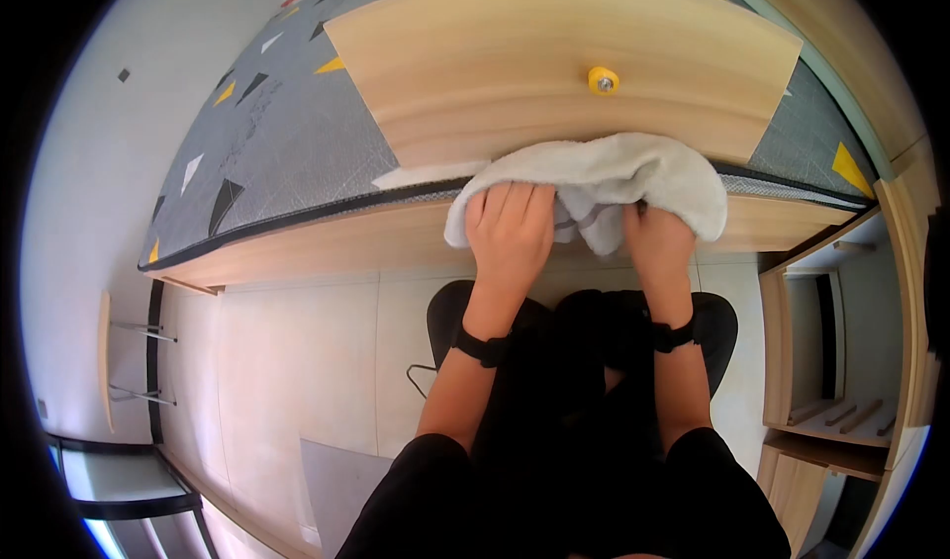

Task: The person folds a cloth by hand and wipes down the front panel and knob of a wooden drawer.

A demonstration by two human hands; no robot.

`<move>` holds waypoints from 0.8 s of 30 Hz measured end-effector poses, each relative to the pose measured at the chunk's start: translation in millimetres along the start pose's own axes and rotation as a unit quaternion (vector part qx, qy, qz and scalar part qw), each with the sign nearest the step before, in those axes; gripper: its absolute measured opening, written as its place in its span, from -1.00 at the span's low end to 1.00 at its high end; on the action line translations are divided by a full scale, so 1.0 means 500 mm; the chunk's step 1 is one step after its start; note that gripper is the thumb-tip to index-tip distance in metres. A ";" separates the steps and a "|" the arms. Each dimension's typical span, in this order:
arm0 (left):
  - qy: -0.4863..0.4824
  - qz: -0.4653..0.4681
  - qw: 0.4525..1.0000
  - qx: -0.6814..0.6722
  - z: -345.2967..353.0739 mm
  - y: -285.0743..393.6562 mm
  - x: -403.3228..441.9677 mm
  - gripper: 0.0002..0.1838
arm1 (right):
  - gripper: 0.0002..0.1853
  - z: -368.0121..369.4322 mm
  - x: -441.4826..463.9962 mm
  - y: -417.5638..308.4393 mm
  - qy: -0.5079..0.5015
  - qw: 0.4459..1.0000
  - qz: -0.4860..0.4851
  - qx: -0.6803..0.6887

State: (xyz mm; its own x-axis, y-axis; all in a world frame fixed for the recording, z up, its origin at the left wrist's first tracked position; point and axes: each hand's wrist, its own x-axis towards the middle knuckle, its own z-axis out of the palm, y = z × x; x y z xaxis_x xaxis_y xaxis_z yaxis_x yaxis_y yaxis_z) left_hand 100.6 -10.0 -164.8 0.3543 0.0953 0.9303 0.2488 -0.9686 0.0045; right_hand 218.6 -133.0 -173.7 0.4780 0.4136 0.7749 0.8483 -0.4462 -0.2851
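A white, fluffy cloth [633, 163], like a towel, is bunched up in front of me at the edge of a patterned mattress. My left hand [510, 228] grips its left part, fingers curled into the fabric. On the right side, my right hand [658, 237] is closed on the cloth too, its fingers partly hidden by the folds. The cloth's upper edge overlaps the front of a pale wooden board [564, 54] lying on the mattress. A small yellow round object with a metallic centre [603, 81] sits on that board.
The grey mattress [287, 124] with yellow, white and black triangles rests on a wooden bed frame [317, 247]. Wooden shelving [777, 351] stands at the right. A folding wall shelf [106, 361] is at the left. Tiled floor [287, 361] lies below.
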 end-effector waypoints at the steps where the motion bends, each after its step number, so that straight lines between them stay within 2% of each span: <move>1: -0.020 -0.022 1.000 -0.005 0.001 -0.003 0.004 -0.82 | -0.73 -0.001 0.002 -0.004 0.021 0.999 -0.024 -0.021; 6: -0.053 -0.046 0.997 -0.032 -0.001 -0.013 0.006 -0.79 | -0.70 -0.007 -0.012 -0.010 0.003 0.999 -0.035 0.020; 12: -0.064 -0.021 0.998 -0.015 -0.018 -0.055 -0.007 -0.80 | -0.68 0.010 -0.001 -0.060 -0.035 0.997 -0.057 0.044; 14: -0.034 0.022 0.999 0.022 -0.031 -0.081 -0.013 -0.79 | -0.68 0.027 0.003 -0.089 -0.036 0.995 -0.064 0.061; 20: -0.059 0.005 0.994 0.094 -0.114 -0.181 -0.044 -0.73 | -0.78 0.094 0.011 -0.215 -0.025 0.981 -0.130 0.145; 22: -0.061 -0.008 0.993 0.100 -0.138 -0.210 -0.058 -0.69 | -0.82 0.103 0.028 -0.255 0.007 0.952 -0.150 0.268; 24: -0.055 -0.026 0.993 0.101 -0.145 -0.217 -0.068 -0.64 | -0.83 0.116 0.024 -0.270 0.001 0.950 -0.149 0.273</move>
State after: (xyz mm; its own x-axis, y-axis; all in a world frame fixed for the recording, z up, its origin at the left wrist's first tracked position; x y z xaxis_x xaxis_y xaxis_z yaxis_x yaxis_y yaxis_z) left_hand -3.8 75.4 -170.5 0.4299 0.1803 0.8847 0.4417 -0.8966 -0.0320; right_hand 123.0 -21.6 -158.4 0.1973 0.4546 0.8686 0.9381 0.1699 -0.3020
